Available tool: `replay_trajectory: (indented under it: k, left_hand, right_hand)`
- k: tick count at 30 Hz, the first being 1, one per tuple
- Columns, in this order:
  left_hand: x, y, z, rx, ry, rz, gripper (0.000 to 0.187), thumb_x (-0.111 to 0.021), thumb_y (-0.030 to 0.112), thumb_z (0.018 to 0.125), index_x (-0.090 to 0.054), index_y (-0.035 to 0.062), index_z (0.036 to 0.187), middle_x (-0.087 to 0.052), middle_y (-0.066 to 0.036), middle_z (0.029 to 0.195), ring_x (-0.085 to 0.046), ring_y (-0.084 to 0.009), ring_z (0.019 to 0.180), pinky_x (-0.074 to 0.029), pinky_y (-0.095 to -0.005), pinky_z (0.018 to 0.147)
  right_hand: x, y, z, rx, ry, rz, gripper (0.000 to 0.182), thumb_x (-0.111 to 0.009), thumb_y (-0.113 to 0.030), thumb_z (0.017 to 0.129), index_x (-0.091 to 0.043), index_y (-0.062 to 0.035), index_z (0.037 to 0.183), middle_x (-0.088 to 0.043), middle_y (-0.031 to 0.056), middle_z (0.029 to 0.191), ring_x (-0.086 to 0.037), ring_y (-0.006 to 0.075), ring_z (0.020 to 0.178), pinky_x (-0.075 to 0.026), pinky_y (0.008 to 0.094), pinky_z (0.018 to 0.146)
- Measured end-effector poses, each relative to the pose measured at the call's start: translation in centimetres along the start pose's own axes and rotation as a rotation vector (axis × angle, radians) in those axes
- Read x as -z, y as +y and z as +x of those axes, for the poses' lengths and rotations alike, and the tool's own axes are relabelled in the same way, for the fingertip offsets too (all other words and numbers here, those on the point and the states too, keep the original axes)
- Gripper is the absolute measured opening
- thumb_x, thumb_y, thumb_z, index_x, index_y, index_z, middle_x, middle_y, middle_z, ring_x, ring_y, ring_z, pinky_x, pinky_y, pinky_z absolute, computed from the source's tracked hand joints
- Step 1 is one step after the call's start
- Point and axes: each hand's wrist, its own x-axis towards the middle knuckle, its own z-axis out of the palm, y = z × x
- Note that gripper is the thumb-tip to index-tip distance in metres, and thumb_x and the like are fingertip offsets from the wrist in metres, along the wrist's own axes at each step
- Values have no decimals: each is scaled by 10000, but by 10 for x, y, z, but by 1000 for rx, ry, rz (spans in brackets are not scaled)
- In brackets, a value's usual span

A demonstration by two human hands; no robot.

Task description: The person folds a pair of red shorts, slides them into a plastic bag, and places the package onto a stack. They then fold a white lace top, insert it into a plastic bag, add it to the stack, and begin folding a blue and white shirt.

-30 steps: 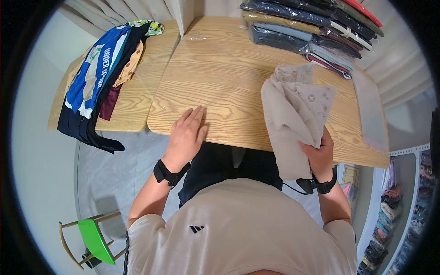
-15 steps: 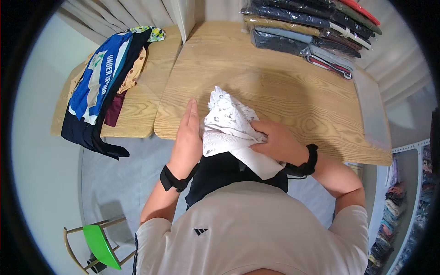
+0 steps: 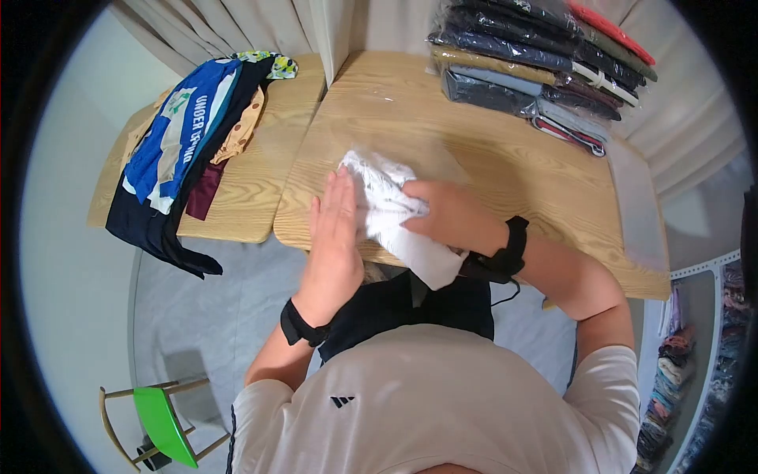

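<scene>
As seen from the head camera, which looks down over the person's beige shirt, both hands meet on a white cloth (image 3: 387,209) lying bunched at the near edge of the wooden surface (image 3: 505,170). The right hand (image 3: 450,217) reaches across from the right and lies on top of the cloth, its fingers curled down into the fabric and grasping it; one end of the cloth trails from under the wrist and hangs past the surface's edge. The left hand (image 3: 335,237) lies just beside the cloth on its left, touching it, with the fingers straight, released and held together, palm flat against the surface and the fabric's side. Each wrist carries a black band. At the far right corner of the same surface, well apart from the hands, sits a stack of folded garments in clear bags (image 3: 545,67). On a second, smaller wooden table (image 3: 260,158) to the left lies a loose pile of clothes (image 3: 185,146), the topmost blue with white lettering, some draping over the table's near edge. A green chair (image 3: 162,415) stands on the floor at lower left.
</scene>
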Motion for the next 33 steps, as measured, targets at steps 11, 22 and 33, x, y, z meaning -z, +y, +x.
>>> replay_trajectory:
  k: [11,22,33]
  left_hand:
    - [-19,33,14,-22,-61,-78,886,-410,-210,586,-153,-32,1416,-147,-238,1470,-129,-380,1379,-112,-509,1097]
    - [-29,24,6,63,-140,32,805,-408,-197,651,-187,-28,1407,-163,-207,1476,-150,-378,1375,-110,-566,1070]
    - [-30,14,-6,78,-136,27,896,-421,-228,593,-202,23,1425,-164,-177,1489,-146,-332,1387,-84,-525,1093]
  right_hand:
    - [-16,20,39,61,308,-221,311,-622,-286,768,-597,-33,947,-607,218,838,-591,380,832,-467,426,723]
    - [-8,71,31,-167,-27,-56,335,-596,-207,819,-538,-39,1103,-566,203,1068,-558,355,977,-436,372,844]
    - [-63,4,73,-15,-219,-341,683,-484,-460,858,-220,-224,1442,-117,207,1489,-125,439,1356,-178,597,1040]
